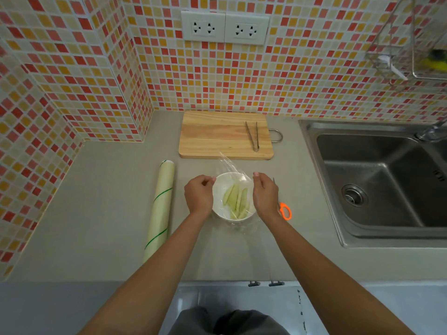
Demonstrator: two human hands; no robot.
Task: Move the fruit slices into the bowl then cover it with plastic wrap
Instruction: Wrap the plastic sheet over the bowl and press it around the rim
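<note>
A white bowl [223, 183] stands on the grey counter and holds several pale green fruit slices [235, 200]. A clear sheet of plastic wrap [228, 165] drapes over the bowl; its far corner sticks up toward the cutting board and its near edge lies on the counter. My left hand [199, 195] pinches the wrap at the bowl's left rim. My right hand [264, 197] pinches the wrap at the right rim. The roll of plastic wrap [160, 206] lies to the left of the bowl.
A wooden cutting board [217, 135] lies behind the bowl with metal tongs [252, 136] on it. Orange-handled scissors [285, 211] lie partly under my right hand. A steel sink [377, 180] fills the right side. Tiled walls close off the back and left.
</note>
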